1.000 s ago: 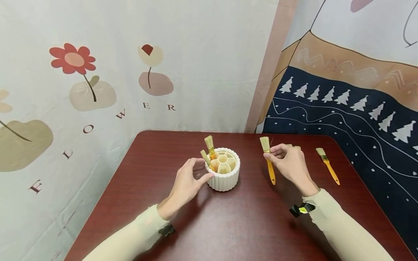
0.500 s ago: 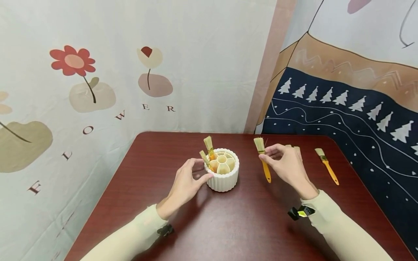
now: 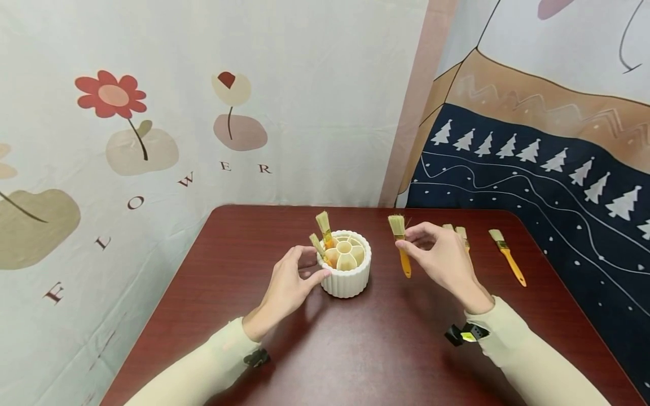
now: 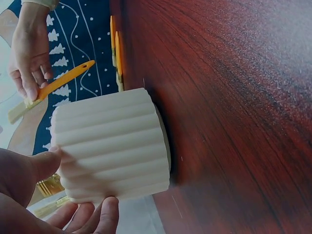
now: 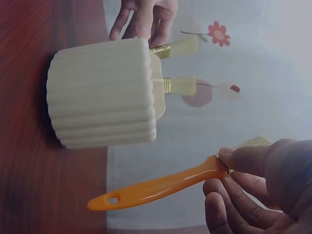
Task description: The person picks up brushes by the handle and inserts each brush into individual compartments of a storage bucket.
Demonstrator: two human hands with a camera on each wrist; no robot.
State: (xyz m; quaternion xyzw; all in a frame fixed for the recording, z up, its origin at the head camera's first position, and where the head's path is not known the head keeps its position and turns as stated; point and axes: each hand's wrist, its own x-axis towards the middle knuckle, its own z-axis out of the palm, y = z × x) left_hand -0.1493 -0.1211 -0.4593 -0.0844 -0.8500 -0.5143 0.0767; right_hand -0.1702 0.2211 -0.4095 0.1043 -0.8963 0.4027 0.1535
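A white fluted brush holder (image 3: 350,283) with an inner divider stands on the table. Two paintbrushes stand bristles-up in its left compartments; the taller paintbrush (image 3: 324,222) is behind the shorter paintbrush (image 3: 317,243). My left hand (image 3: 285,285) holds the holder's left side, thumb near the rim and fingers round the wall, as the left wrist view shows the holder (image 4: 112,146) from close by. Right of the holder, my right hand (image 3: 448,256) pinches a flat paintbrush (image 3: 404,262) at its metal band, bristles up. In the right wrist view its orange handle (image 5: 161,187) slants below the fingers.
A yellow-handled paintbrush (image 3: 508,258) lies at the table's right. Behind my right hand lie two more paintbrushes, mostly covered; the bristles of one paintbrush (image 3: 461,231) show. The table (image 3: 355,349) is dark red wood, with printed curtains (image 3: 315,113) behind its back edge.
My right hand has moved a little left with the paintbrush, toward the holder, uncovering more of the brushes behind it. My left hand stays on the holder.
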